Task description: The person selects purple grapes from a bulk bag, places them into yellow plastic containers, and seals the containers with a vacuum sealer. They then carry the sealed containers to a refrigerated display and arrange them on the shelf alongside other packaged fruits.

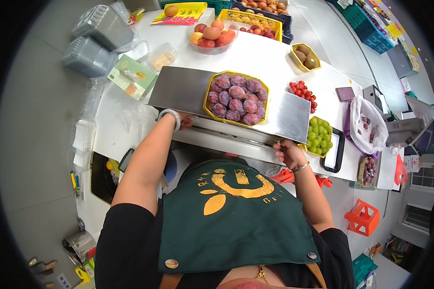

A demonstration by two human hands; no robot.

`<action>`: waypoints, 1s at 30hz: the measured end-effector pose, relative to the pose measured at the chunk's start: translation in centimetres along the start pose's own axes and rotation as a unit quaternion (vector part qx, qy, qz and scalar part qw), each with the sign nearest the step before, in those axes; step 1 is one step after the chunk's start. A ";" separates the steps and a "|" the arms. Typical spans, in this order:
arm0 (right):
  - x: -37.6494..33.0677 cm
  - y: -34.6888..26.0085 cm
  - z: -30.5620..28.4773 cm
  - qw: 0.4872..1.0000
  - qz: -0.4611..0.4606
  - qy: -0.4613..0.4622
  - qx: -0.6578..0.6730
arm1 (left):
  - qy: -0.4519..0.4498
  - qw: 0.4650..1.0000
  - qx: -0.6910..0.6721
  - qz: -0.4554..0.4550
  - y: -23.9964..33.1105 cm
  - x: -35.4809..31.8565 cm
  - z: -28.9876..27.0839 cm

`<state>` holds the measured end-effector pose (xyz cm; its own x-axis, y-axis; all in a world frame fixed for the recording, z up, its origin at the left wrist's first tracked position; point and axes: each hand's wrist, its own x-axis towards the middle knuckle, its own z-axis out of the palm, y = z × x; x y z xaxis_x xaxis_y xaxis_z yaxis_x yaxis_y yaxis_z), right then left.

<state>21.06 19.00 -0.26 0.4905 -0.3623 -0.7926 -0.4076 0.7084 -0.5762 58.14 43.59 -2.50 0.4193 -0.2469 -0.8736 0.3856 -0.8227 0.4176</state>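
A yellow-rimmed tray of purple plums (236, 99) rests on the metal top of a long wrapping-machine-like box (183, 89) in front of me. My left hand (184, 121), with a pale bangle at the wrist, is at the box's near left edge. Its fingers are curled, and part of them is hidden by the edge. Below the near right corner is my right hand (290, 154), fingers bent together at the slot along the box's front. Whatever either hand pinches is too thin or too hidden to make out. Green grapes (319, 136) in a yellow tray sit just right of my right hand.
Beyond the box stand a clear bowl of peaches (212, 36), a kiwi tray (305, 57) and red cherries (303, 94). A green carton (131, 77) and stacked clear containers (89, 57) are at left. At right are a black-framed tablet (333, 150) and a lined purple crate (369, 127).
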 end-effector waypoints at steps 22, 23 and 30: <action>-2.0 2.3 0.0 0.962 -0.122 -0.110 0.218 | -0.191 0.886 -0.399 0.139 -5.4 -6.4 -0.4; -1.6 2.3 0.4 0.960 -0.123 -0.096 0.231 | -0.191 0.878 -0.412 0.152 -5.4 -6.4 -0.1; 2.6 0.9 4.6 0.949 -0.099 0.049 0.294 | -0.036 0.859 -0.504 0.082 -1.9 -3.5 2.8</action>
<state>25.53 21.53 -1.93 0.4267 -0.5582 -0.7115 0.2007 0.8256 -0.5274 53.64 44.63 -0.91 0.4982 -0.3787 -0.7800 0.8572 0.0796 0.5088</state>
